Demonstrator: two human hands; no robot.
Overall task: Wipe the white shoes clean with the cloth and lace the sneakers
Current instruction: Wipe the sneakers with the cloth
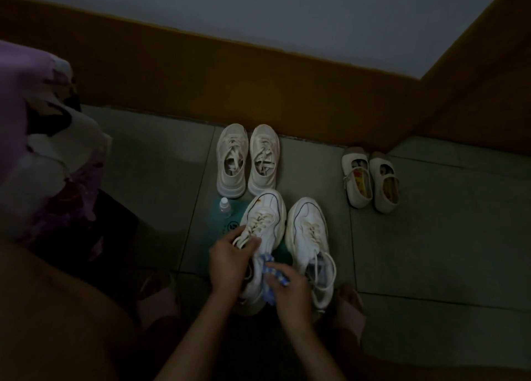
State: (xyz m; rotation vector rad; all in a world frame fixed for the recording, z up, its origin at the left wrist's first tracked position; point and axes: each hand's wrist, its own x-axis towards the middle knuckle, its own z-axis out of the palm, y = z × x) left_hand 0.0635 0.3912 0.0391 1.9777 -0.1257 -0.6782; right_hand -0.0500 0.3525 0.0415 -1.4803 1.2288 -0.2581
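A white laced sneaker (pixel 263 222) is tilted up off the tiled floor in front of me. My left hand (pixel 230 263) grips it at the tongue and collar, thumb over the laces. My right hand (pixel 290 291) holds a blue and white cloth (pixel 273 268) against the shoe's right side near the heel. Its partner sneaker (pixel 310 237) stands on the floor just to the right, laces loose. A small clear bottle with a white cap (pixel 225 207) stands on a teal packet (pixel 227 225) left of the held shoe.
A second pair of white sneakers (pixel 247 159) with loose laces stands by the brown skirting. A pair of cream strap shoes (pixel 370 179) sits to the right. Patterned purple and white fabric (pixel 48 150) hangs at the left. My feet in pink slippers (pixel 158 303) flank the shoes.
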